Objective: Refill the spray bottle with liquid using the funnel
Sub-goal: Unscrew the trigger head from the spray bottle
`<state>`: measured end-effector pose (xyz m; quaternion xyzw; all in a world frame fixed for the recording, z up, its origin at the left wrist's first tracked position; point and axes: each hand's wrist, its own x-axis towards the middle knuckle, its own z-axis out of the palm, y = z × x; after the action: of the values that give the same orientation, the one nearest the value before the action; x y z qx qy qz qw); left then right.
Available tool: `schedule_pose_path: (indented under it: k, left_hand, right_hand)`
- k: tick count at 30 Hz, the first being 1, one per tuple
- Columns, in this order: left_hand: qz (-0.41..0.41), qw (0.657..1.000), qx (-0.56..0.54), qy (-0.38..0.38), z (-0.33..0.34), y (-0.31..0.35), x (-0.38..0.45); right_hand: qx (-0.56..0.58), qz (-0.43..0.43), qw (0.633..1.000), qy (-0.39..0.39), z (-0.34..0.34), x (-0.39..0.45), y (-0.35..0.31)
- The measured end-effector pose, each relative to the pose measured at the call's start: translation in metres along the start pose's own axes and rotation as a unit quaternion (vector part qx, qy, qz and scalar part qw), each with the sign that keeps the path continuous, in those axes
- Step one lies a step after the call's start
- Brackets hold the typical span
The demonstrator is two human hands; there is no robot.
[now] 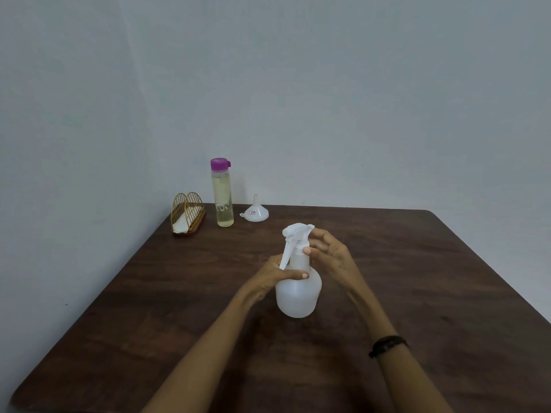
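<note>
A white translucent spray bottle (298, 293) stands upright in the middle of the dark wooden table (417, 278), its white trigger head (296, 234) on top. My left hand (278, 277) grips the bottle's shoulder from the left, thumb across the front. My right hand (328, 253) curls round the neck collar just under the trigger head. A tall clear bottle (222, 195) of pale yellow liquid with a purple cap stands at the back left. A small white funnel (255, 212) sits upside down beside it, spout up.
A gold wire napkin holder (187, 214) with white napkins stands at the table's back left corner. A plain grey wall rises behind the table. A dark band (387, 345) is on my right wrist.
</note>
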<state>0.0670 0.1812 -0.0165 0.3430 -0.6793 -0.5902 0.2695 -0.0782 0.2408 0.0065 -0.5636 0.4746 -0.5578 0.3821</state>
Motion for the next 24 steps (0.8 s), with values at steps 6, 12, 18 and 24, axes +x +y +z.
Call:
schedule_pose_path:
  k: [6, 12, 18, 24]
  left_hand:
    - [0.011, 1.0, -0.006, -0.023, 0.002, 0.001, -0.004]
    - [0.025, 0.999, 0.002, -0.021, 0.0, 0.0, -0.006]
    - [0.019, 0.999, 0.022, -0.021, -0.002, -0.001, -0.004]
    - [0.007, 1.0, 0.003, -0.017, -0.002, -0.003, -0.004]
  right_hand:
    - [-0.004, -0.039, 0.988, 0.152, 0.005, -0.01, 0.013]
    - [0.0, -0.01, 0.995, 0.098, 0.033, -0.009, 0.017]
    - [-0.073, 0.002, 0.997, 0.039, 0.021, 0.004, 0.006]
    - [0.01, -0.006, 0.996, 0.092, -0.003, 0.0, 0.009]
